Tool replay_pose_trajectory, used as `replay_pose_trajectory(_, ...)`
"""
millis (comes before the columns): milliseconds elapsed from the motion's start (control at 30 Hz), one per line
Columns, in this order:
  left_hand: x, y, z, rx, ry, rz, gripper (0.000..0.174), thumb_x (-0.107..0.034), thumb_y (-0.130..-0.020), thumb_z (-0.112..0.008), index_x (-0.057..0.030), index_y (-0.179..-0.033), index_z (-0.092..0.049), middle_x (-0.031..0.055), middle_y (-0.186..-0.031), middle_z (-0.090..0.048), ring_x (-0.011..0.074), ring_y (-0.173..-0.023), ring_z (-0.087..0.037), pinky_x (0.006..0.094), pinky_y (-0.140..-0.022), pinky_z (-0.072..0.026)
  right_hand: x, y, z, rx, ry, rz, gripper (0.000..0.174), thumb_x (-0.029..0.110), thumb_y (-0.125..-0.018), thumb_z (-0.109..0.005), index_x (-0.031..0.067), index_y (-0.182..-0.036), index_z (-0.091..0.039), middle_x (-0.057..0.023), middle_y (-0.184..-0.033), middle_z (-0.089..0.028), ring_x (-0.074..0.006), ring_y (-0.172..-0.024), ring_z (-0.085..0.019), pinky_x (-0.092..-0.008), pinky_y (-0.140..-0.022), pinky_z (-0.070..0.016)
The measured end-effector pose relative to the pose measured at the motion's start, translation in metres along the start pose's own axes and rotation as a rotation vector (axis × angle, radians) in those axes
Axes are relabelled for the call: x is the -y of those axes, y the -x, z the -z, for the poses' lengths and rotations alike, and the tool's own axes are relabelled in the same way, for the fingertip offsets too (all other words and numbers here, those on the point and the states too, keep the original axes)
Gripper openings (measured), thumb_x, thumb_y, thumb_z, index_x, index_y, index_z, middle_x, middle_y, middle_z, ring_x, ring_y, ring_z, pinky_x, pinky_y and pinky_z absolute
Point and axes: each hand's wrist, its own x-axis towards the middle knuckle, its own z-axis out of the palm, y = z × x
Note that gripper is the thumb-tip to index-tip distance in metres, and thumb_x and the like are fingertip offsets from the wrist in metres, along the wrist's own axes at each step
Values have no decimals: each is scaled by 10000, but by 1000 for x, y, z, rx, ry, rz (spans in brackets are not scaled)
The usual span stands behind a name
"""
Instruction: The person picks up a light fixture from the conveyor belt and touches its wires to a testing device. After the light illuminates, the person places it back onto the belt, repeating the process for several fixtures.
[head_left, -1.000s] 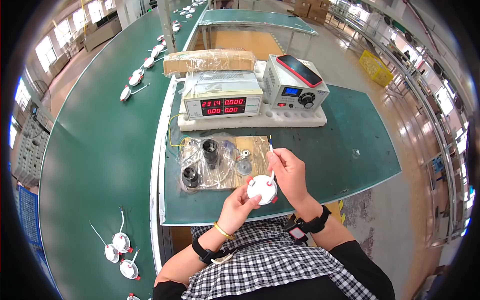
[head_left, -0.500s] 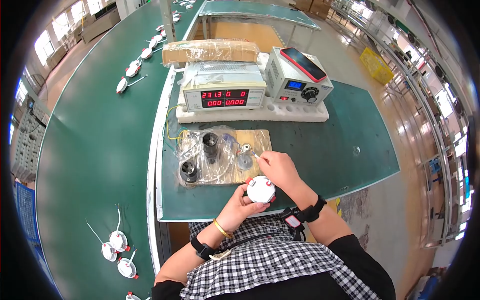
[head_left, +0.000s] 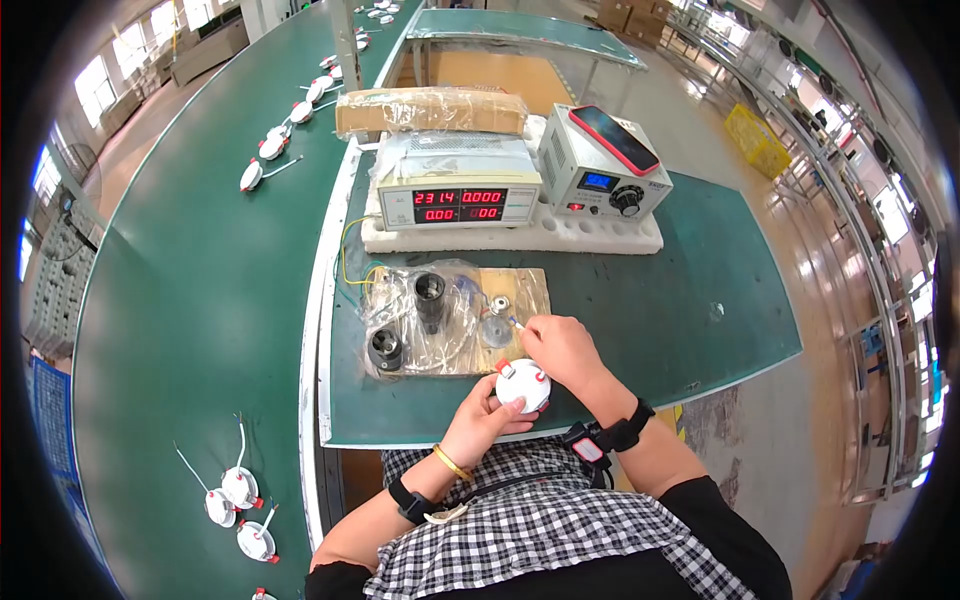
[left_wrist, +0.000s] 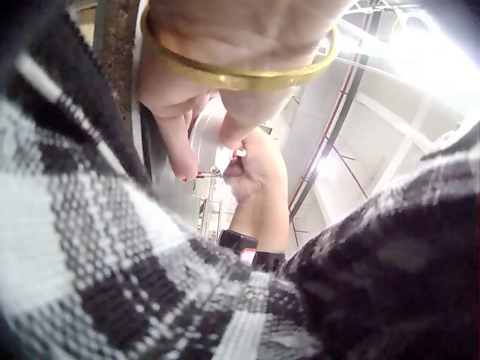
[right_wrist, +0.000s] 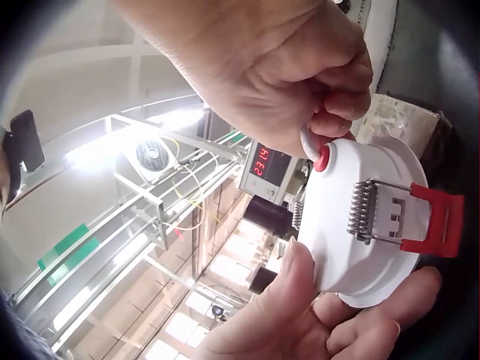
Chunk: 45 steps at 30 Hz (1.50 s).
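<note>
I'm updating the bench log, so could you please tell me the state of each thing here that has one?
Left hand, holds the white downlight, back side up.
Right hand, pinches the downlight's white wire.
Power meter, on, red digits lit.
Grey supply box, on, blue display lit.
Phone, lying flat on the supply box.

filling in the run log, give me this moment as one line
left hand: holds white downlight | right hand: pinches its white lead | lead tip: beside metal contact, touch unclear | meter: lit
</note>
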Motion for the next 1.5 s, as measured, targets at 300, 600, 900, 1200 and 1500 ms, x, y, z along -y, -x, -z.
replay_pose_trajectory(300,-1,-1,6,73,223,20,443,-69,-937,-526,-11,-1323,-318,164,-1214,-542,267,-1076,-591,357,-928,-510,-4,-16,-11,45,100,9,239,232,-810,-526,40,-765,-660,-202,-757,-645,-382,-731,-638,-475,-694,-511)
replay_pose_trajectory(600,4,-7,12,55,334,134,412,-225,-1000,-417,113,-1232,-448,208,-1214,-555,290,-1089,-590,339,-969,-485,-3,-17,-11,61,131,12,234,231,-806,-530,41,-754,-656,-196,-750,-644,-385,-719,-633,-484,-674,-503)
replay_pose_trajectory(900,3,-7,7,24,216,123,375,-170,-986,-452,117,-1227,-443,189,-1208,-557,264,-1084,-590,332,-982,-474,0,-13,-9,37,101,19,237,229,-810,-525,36,-749,-648,-184,-754,-647,-382,-723,-633,-481,-675,-503)
replay_pose_trajectory(1200,4,-8,9,76,246,104,391,-150,-945,-543,92,-1229,-425,163,-1203,-555,230,-1071,-590,318,-962,-481,-3,-16,-13,49,143,12,228,229,-806,-525,46,-751,-651,-178,-755,-649,-376,-725,-636,-482,-683,-505)
replay_pose_trajectory(1500,9,-9,10,39,155,125,378,-125,-953,-515,62,-1263,-406,144,-1218,-542,227,-1077,-585,326,-961,-481,-2,-14,-12,32,144,16,232,234,-811,-526,47,-753,-649,-176,-757,-649,-371,-722,-635,-479,-683,-505)
